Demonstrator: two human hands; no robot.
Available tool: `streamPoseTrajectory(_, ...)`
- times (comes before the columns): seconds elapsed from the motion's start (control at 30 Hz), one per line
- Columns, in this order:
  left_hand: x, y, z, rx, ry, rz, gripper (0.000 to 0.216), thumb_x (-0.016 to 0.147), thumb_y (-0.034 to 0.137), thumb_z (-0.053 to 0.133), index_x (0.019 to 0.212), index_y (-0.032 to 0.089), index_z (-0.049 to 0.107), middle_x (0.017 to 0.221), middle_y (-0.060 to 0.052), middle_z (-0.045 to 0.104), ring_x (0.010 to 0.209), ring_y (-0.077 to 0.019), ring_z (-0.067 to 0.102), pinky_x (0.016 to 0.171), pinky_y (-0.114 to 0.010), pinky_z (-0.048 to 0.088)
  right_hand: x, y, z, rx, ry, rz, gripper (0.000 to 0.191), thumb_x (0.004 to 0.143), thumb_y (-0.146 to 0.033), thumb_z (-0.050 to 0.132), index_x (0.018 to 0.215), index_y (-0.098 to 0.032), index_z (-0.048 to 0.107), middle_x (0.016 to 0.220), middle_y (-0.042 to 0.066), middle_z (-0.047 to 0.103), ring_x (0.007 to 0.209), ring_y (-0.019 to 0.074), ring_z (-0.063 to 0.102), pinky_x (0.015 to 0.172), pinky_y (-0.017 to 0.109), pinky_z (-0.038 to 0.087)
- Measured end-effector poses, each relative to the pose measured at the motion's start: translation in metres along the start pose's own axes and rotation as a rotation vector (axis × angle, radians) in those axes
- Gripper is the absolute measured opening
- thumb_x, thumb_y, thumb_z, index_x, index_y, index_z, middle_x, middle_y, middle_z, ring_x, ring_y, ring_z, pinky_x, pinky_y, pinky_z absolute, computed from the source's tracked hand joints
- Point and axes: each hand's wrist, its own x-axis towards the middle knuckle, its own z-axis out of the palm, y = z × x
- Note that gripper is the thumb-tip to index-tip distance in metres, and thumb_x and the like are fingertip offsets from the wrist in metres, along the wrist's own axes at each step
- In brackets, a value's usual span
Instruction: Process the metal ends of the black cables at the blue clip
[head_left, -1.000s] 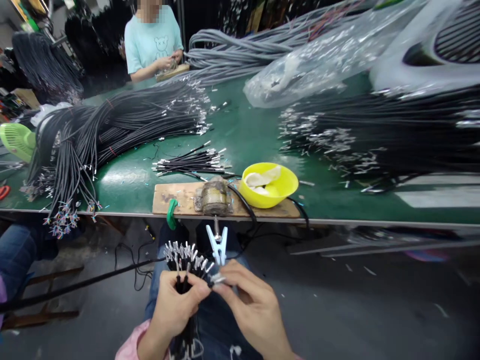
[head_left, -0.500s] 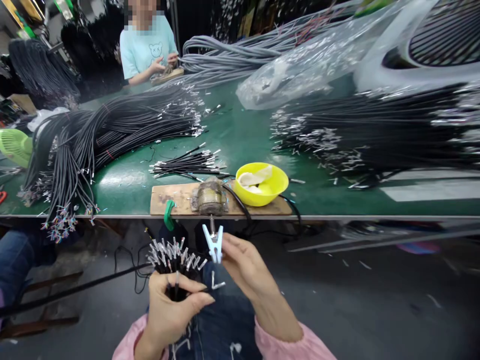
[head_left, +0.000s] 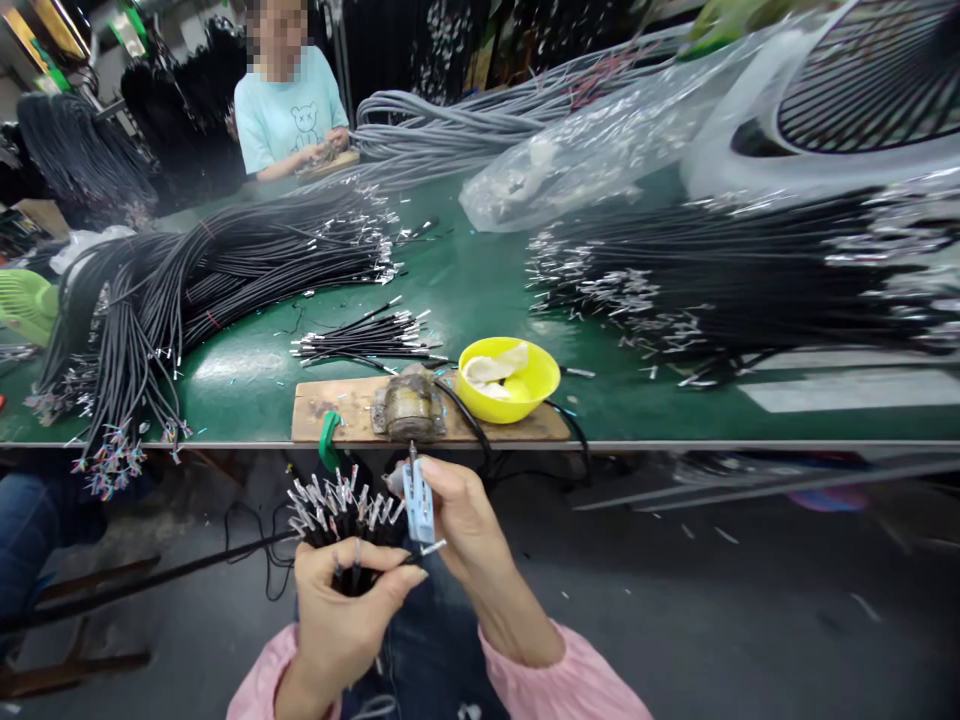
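Observation:
My left hand [head_left: 346, 600] is closed around a bundle of black wires [head_left: 341, 510] whose metal-tipped ends fan out upward. My right hand [head_left: 461, 525] pinches a white clip [head_left: 418, 500] that hangs on a rod below a small motor [head_left: 409, 408]. The motor sits on a wooden board [head_left: 341, 410] at the table's near edge. One wire end sticks out between the two hands, just under the clip.
A yellow bowl [head_left: 510, 380] stands on the board's right end. Loose short wires [head_left: 367, 338] lie behind it on the green table [head_left: 480, 280]. Large black cable bundles [head_left: 187, 280] fill left and right. A person in a light blue shirt [head_left: 289, 100] works at the far side.
My right hand has risen from the wire bundle to the white clip and closed on it. The left hand keeps holding the bundle, slightly lower and to the left.

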Motion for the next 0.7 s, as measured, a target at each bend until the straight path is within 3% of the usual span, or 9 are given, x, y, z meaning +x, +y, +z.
streamPoseTrajectory(0.2,-0.002,-0.001,0.0,0.008,-0.022,-0.017,0.007,0.062,0.016,0.076,0.058,0.022,0.075,0.06,-0.001,0.075,0.056,-0.0224,0.07,0.076,-0.036,0.053,-0.002,0.003,-0.004,0.046,0.12,0.09,0.055,0.059,-0.067,0.061,0.039,-0.017,0.054,0.034,-0.002,0.042,0.035,0.01,0.037,0.036,0.023,0.028)
streamPoseTrajectory(0.33,-0.006,-0.007,-0.003,0.004,-0.042,-0.036,0.005,0.062,0.02,0.078,0.059,0.022,0.075,0.06,-0.003,0.075,0.055,-0.024,0.07,0.07,-0.037,0.054,-0.013,0.009,-0.02,-0.038,0.183,-0.014,0.05,0.065,-0.062,0.061,0.044,-0.017,0.058,0.039,-0.001,0.047,0.04,0.0114,0.041,0.039,0.024,0.033)
streamPoseTrajectory(0.43,-0.011,-0.014,-0.005,-0.007,-0.068,-0.065,0.0,0.064,0.025,0.077,0.064,0.025,0.077,0.064,-0.004,0.076,0.058,-0.0254,0.07,0.074,-0.039,0.055,-0.034,0.016,-0.029,-0.228,0.261,-0.172,0.039,0.074,-0.046,0.062,0.047,-0.018,0.057,0.044,-0.001,0.05,0.043,0.0125,0.045,0.041,0.025,0.034)
streamPoseTrajectory(0.53,-0.015,-0.018,-0.007,-0.033,-0.104,-0.101,0.015,0.074,0.031,0.069,0.084,0.026,0.079,0.079,-0.005,0.077,0.071,-0.0257,0.071,0.077,-0.038,0.055,-0.056,0.02,-0.029,-0.46,0.351,-0.426,0.03,0.079,-0.026,0.06,0.05,-0.02,0.054,0.048,-0.002,0.047,0.045,0.0125,0.043,0.045,0.026,0.037)
streamPoseTrajectory(0.6,-0.017,-0.019,-0.007,-0.022,-0.141,-0.096,0.02,0.079,0.029,0.063,0.092,0.025,0.077,0.084,-0.005,0.077,0.077,-0.0248,0.071,0.077,-0.036,0.055,-0.065,0.019,-0.023,-0.6,0.293,-0.631,0.021,0.078,-0.017,0.061,0.058,-0.021,0.058,0.052,-0.002,0.05,0.048,0.0134,0.045,0.05,0.028,0.039)
streamPoseTrajectory(0.7,-0.018,-0.016,-0.005,0.02,-0.178,-0.058,0.023,0.079,0.017,0.057,0.081,0.023,0.079,0.076,-0.005,0.077,0.076,-0.0234,0.07,0.077,-0.032,0.053,-0.069,0.016,-0.012,-0.759,0.09,-0.803,0.01,0.075,-0.014,0.065,0.077,-0.022,0.068,0.062,0.001,0.058,0.056,0.0159,0.051,0.053,0.029,0.043)
